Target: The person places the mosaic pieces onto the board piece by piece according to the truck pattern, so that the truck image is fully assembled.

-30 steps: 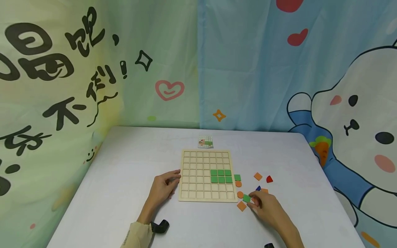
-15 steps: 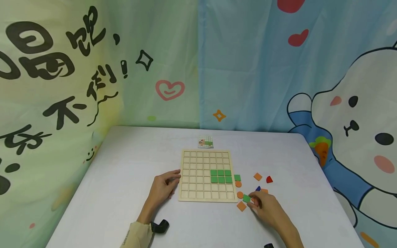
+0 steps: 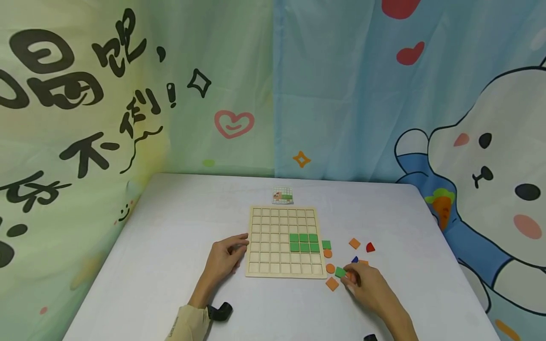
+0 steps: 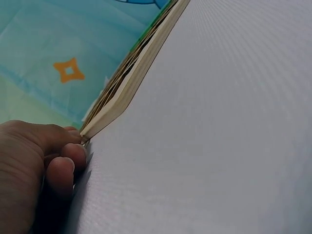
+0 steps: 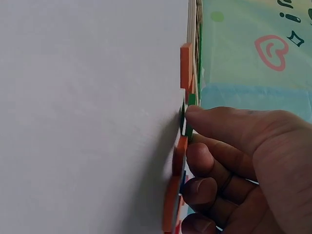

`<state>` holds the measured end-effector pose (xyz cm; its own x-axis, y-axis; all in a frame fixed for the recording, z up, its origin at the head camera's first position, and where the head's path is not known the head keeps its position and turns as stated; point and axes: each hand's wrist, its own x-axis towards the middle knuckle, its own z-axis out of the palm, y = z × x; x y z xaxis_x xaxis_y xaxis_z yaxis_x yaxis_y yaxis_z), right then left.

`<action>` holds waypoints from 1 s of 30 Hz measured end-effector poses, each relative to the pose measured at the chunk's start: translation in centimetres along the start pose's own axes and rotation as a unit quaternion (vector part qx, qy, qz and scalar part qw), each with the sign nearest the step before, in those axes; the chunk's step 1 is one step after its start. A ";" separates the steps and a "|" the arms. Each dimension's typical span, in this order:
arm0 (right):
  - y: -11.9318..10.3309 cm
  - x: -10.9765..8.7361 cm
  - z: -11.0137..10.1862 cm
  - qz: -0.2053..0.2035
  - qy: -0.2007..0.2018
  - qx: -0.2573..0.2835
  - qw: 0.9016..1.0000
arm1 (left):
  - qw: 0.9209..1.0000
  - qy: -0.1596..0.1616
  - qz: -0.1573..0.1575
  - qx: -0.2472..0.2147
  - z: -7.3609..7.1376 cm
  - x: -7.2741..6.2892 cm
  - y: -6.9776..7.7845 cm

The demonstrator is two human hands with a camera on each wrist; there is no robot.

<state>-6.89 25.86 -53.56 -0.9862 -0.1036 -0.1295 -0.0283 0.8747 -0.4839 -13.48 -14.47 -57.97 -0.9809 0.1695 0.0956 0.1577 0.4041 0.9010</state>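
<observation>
A square wooden grid board (image 3: 268, 270) lies on the white table, with green square tiles (image 3: 304, 238) filling two short rows at its right side. My left hand (image 3: 228, 253) rests beside the board, its fingertips against the left edge; in the left wrist view the fingers (image 4: 61, 173) touch near the board's corner (image 4: 114, 109). Right of the board, my right hand (image 3: 364, 284) pinches a green square tile (image 3: 340, 272) between thumb and finger. The right wrist view shows this green tile (image 5: 191, 124) tilted on edge, with orange pieces (image 5: 180, 156) close under the hand.
Loose pieces lie right of the board: a green tile (image 3: 326, 244), orange discs (image 3: 330, 268), orange squares (image 3: 354, 243), a red piece (image 3: 370, 246) and a blue one (image 3: 355, 259). A small picture card (image 3: 283, 195) lies behind the board. A printed curtain (image 3: 332, 94) hangs beyond the table.
The green tile in my right hand has shifted very slightly to the right. My left hand and the board stay in place.
</observation>
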 end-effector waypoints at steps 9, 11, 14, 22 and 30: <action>-0.2 0.2 -0.9 -0.010 0.009 0.010 1.000 | 1.000 0.000 -0.001 0.001 0.1 0.0 -0.1; -0.4 0.2 -0.9 -0.010 0.007 0.013 1.000 | 1.000 0.001 -0.001 0.004 0.1 0.0 -0.1; -0.9 0.3 -0.8 -0.005 0.002 0.022 1.000 | 1.000 0.002 -0.001 0.006 0.1 0.0 0.0; -1.8 0.8 -0.4 -0.011 0.002 0.035 0.999 | 1.000 0.010 0.006 0.013 0.0 0.0 0.0; -2.5 1.5 0.0 -0.028 0.009 0.034 0.999 | 1.000 0.010 0.005 0.012 0.1 0.0 0.0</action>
<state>-8.26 23.53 -52.57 -0.9862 -0.1417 -0.0854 -0.0724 0.8340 -0.5470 -13.45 -14.35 -58.04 -0.9810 0.1570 0.1137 0.1710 0.4244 0.8892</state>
